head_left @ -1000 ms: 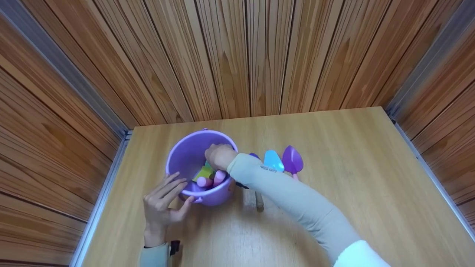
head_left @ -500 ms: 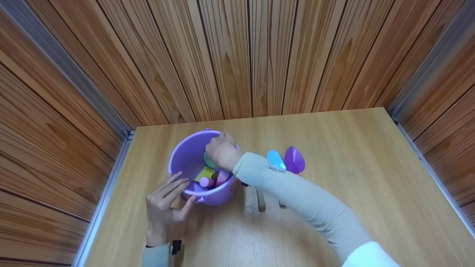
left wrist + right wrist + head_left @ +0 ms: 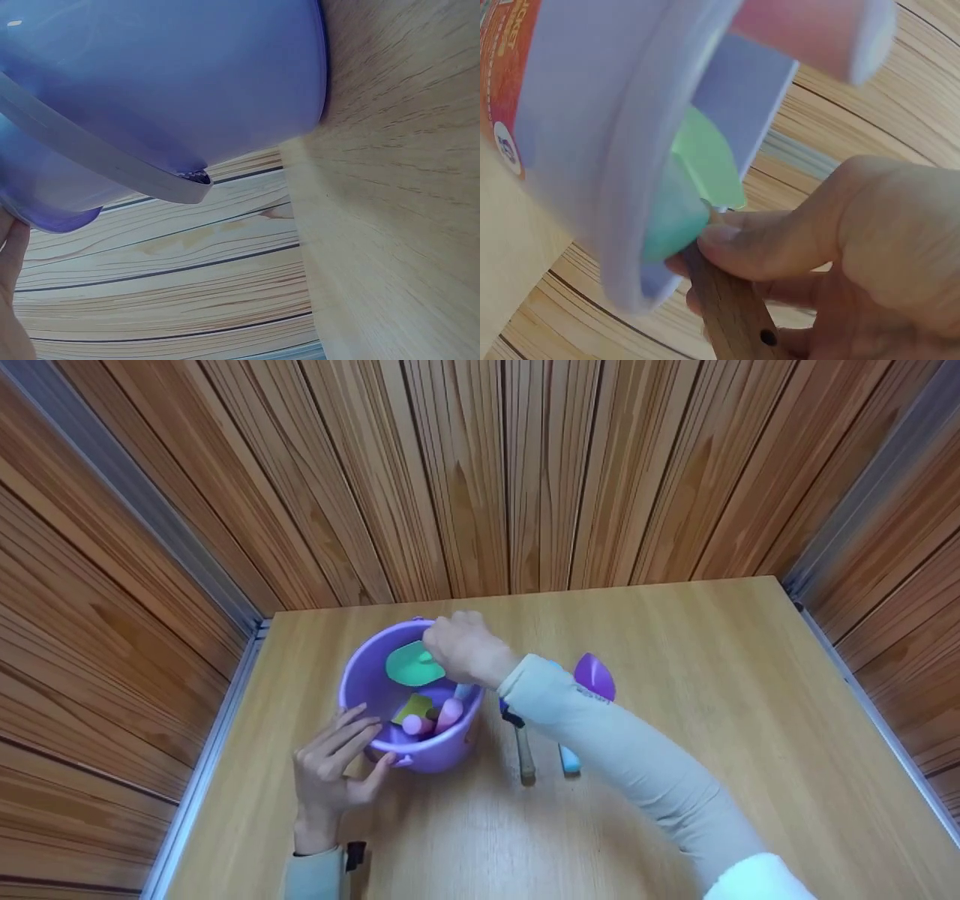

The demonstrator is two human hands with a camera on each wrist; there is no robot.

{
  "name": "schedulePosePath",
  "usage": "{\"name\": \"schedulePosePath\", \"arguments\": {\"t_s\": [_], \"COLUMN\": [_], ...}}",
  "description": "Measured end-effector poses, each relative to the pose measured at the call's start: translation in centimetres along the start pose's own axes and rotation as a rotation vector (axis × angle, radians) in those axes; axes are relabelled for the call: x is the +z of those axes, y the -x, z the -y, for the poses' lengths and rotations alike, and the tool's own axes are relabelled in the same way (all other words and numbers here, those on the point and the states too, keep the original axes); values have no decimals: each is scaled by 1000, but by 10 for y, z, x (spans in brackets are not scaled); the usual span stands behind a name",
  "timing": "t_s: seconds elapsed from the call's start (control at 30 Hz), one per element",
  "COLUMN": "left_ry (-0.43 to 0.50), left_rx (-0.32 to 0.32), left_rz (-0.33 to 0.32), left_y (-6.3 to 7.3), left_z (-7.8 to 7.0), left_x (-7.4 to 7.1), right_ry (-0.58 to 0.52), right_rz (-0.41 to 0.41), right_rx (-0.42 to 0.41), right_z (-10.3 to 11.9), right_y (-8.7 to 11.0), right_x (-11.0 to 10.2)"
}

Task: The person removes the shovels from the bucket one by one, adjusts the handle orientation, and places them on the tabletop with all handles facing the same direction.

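A purple bucket [image 3: 439,754] stands upright on the table. My left hand [image 3: 330,772] touches its near-left rim with fingers fairly straight and the thumb spread near the handle lug; the left wrist view shows a bit of this hand at the rim. My right hand [image 3: 469,649] is over the bucket's far-right rim. It pinches the brown wooden handle [image 3: 731,307] of a green toy shovel [image 3: 414,664], whose blade [image 3: 709,161] hangs inside the bucket's mouth. Lower in the bucket lie a yellow-green piece [image 3: 412,709] and pink handle-like ends [image 3: 448,716]; their other parts are hidden.
Right of the bucket, a purple shovel [image 3: 595,676] and a blue-handled tool [image 3: 570,761] lie partly under my right forearm, beside a wooden-handled tool [image 3: 525,754]. Wood-panelled walls [image 3: 480,487] enclose the table [image 3: 675,652] at the back and sides.
My right hand has risen from inside the bucket toward its far-right rim, drawing the green shovel up so its blade now shows. The left hand has stayed at the rim.
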State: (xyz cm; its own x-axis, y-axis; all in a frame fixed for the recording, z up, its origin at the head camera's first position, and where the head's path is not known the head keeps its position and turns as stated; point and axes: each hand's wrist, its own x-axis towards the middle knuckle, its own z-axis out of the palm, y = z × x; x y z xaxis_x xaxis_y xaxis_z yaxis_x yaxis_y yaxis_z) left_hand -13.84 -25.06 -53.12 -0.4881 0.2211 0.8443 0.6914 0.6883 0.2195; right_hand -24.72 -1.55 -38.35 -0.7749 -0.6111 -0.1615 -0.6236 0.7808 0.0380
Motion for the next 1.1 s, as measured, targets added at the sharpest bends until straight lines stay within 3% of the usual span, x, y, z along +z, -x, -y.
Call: {"name": "schedulePosePath", "arguments": {"t_s": [0.3, 0.53, 0.63, 0.8, 1.1], "left_ry": [4, 23, 33, 37, 32], "left_rx": [31, 30, 24, 16, 5], "left_rz": [-35, -46, -55, -53, -38], "left_y": [0, 1, 2, 2, 2], "left_z": [1, 3, 3, 3, 2], "left_x": [1, 3, 3, 2, 2], "right_ry": [-376, -694, -795, -872, -1157], "right_rz": [-60, -4, 15, -41, -86], "right_rx": [-49, -37, -31, -21, 109], "right_z": [-41, -75, -86, -105, -137], "right_y": [21, 41, 47, 59, 85], "right_x": [-5, 1, 9, 26, 75]}}
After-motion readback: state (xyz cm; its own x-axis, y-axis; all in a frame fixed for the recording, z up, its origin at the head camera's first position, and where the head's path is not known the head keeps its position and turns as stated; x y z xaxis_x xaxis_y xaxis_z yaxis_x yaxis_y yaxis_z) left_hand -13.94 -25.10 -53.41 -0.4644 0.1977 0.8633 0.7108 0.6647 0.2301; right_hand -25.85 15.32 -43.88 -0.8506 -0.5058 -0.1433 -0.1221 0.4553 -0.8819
